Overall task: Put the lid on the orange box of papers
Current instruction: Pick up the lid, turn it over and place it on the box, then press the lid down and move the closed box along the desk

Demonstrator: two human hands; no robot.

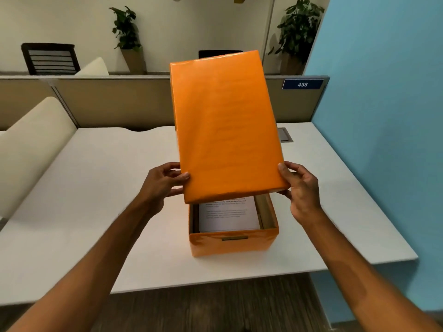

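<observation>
Both bare forearms reach in from the near corners, angling toward the middle. The left hand (165, 182) is raised with its thumb pressed flat on top of the lid (225, 125) at the near left edge, fingers curled beneath. The right hand (300, 185) mirrors it at the near right corner, thumb up along the edge, fingers tucked under. Wrists level, both grips closed.
</observation>
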